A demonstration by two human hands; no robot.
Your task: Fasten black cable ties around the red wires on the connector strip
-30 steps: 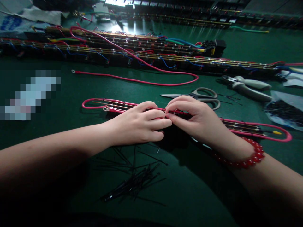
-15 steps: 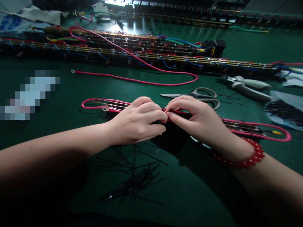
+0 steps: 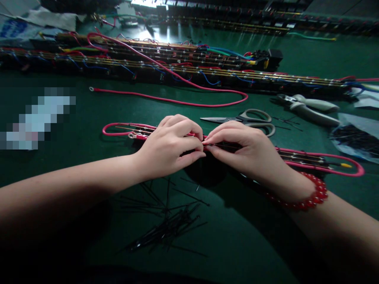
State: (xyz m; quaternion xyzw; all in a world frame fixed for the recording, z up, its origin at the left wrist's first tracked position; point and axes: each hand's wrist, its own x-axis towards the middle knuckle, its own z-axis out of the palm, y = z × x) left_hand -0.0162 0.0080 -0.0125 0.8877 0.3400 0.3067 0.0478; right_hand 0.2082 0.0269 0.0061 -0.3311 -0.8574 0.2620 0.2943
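Note:
A narrow black strip with metal rods lies across the green table, a red cable (image 3: 359,169) looped along it and bound by small black ties. Over the middle of this strip, my left hand (image 3: 173,144) has its fingers curled down; what they grip is hidden. My right hand (image 3: 245,144), just beside it, pinches thumb and forefinger at a thin dark piece that looks like a black cable tie (image 3: 208,145) on the cable. The fingertips of both hands nearly meet. A ring terminal (image 3: 132,135) sits at the cable's left end.
Loose black cable ties (image 3: 167,228) lie in front of my hands. Behind the strip are scissors (image 3: 248,118), pliers (image 3: 314,106) and another red cable (image 3: 166,100). A bag of ties (image 3: 355,138) is at right. Long wired strips (image 3: 177,71) cross the back.
My left hand has shifted slightly up, with its fingers more bent. My right fingertips have dropped a little and moved slightly left. The strip stays in place.

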